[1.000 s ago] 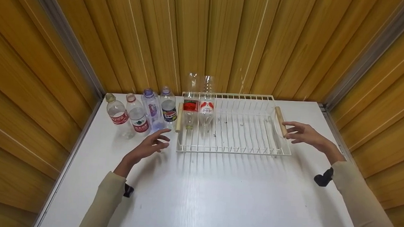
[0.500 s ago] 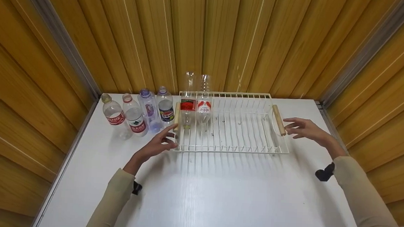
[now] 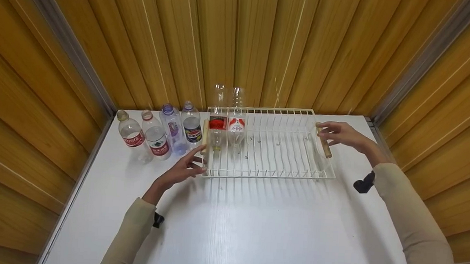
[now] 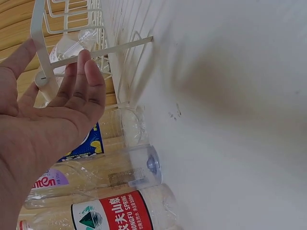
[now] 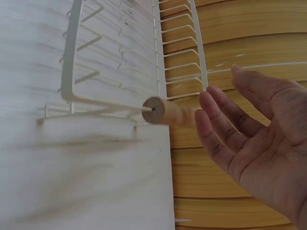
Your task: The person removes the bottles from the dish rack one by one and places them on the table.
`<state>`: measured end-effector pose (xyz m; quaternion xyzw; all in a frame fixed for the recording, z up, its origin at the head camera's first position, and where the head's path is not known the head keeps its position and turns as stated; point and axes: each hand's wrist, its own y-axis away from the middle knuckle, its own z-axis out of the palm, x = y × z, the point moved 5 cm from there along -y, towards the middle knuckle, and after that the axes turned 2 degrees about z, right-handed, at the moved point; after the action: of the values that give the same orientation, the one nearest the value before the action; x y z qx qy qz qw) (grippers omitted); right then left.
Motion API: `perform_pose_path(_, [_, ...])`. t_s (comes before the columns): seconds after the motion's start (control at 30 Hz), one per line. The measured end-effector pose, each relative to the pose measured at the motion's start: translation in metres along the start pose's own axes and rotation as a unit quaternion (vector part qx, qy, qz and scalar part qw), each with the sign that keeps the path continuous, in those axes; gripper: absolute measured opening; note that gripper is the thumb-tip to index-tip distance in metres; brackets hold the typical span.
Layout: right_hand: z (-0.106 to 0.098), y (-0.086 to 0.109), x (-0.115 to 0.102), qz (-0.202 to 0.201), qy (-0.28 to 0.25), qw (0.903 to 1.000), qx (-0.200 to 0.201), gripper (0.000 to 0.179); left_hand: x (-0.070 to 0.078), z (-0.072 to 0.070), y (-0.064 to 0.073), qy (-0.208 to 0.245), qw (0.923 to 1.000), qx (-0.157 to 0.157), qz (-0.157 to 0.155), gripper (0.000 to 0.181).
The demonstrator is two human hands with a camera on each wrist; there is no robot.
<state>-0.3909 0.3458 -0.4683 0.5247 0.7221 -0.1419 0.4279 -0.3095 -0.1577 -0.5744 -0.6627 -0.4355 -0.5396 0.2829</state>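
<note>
A white wire dish rack (image 3: 271,176) with wooden handles stands on the table. Two clear plastic bottles, one with a red label (image 3: 218,123) and one with a white-and-red label (image 3: 236,124), lean neck-down at its left end. My left hand (image 3: 181,169) is at the rack's front left corner, thumb by the front bar and fingers loosely bent near the left handle (image 4: 45,82). My right hand (image 3: 347,135) is by the far end of the right handle (image 5: 165,111), fingers slightly bent and not wrapped round it. Whether the fingertips touch is hard to tell.
Left of the rack several bottles stand upright: a red-labelled one (image 3: 132,134), a Nongfu Spring water bottle (image 3: 156,137), a purple-tinted one (image 3: 172,128) and a blue-labelled one (image 3: 191,125). Wood-patterned panels (image 3: 256,47) enclose the white table (image 3: 253,231) at the back and sides.
My left hand has moved right, from beside the bottles to the rack's left corner. My right hand, briefly off the right handle, has come to its far end. The rack stays put.
</note>
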Motion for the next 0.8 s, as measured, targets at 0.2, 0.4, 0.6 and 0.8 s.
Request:
perform_pose_path(0.2, [0.028,-0.033,-0.02,-0.014,-0.007,0.9996,-0.024,0.049,-0.004,0.0,-0.002,-0.005,0.9999,0.001,-0.009,0.081])
perform_pose_path(0.4, [0.062,-0.071,-0.031,-0.013,-0.031,0.9979,-0.056,0.044,-0.007,-0.001,-0.001,-0.001,0.9999,0.002,-0.014,0.082])
perform_pose_path(0.6, [0.091,-0.102,-0.042,0.0,-0.053,0.9963,-0.067,0.043,-0.005,0.0,0.0,0.008,0.9999,0.003,-0.005,0.082])
perform_pose_path(0.8, [0.125,-0.125,-0.056,-0.003,-0.074,0.9921,-0.101,0.052,-0.006,0.0,0.0,0.005,0.9999,0.007,-0.009,0.082])
